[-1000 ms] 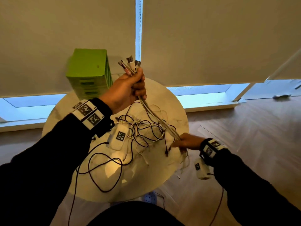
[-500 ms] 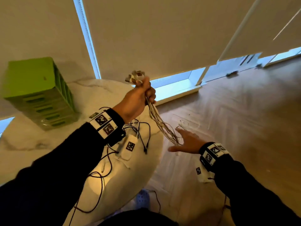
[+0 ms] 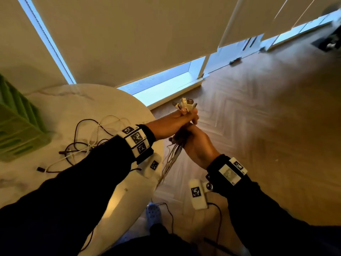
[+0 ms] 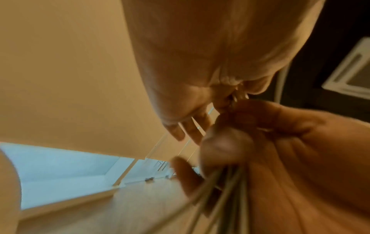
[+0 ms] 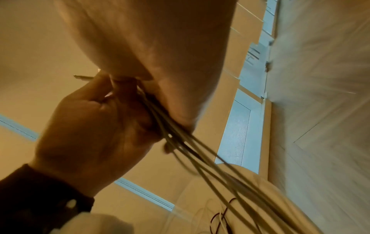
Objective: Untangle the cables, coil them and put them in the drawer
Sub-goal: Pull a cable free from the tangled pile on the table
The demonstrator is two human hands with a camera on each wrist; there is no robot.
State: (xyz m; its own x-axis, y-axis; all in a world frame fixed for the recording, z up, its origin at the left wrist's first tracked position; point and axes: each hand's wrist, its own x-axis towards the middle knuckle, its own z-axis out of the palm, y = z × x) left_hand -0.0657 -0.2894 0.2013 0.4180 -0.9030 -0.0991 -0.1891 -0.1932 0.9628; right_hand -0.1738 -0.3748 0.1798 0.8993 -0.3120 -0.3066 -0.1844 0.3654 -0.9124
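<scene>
A: White wristbands (image 3: 137, 140) carry only black square code markers, no readable words.

B: And the cable bundle (image 3: 172, 156)?

A: Pale cords, plugs fanned on top; left hand (image 3: 171, 123) and right hand (image 3: 198, 145) both curl around it, beside the marble table (image 3: 60, 106), above herringbone wood floor (image 3: 267, 117).

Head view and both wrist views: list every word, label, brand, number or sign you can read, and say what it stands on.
No readable text in any view.
Left wrist band: square black-and-white marker codes only, no letters or digits.
Right wrist band: one marker code and a pale label, too blurred to read.
White camera pods: marker codes only.
Cable plugs: no print visible.
Green drawer unit: no lettering visible.
</scene>
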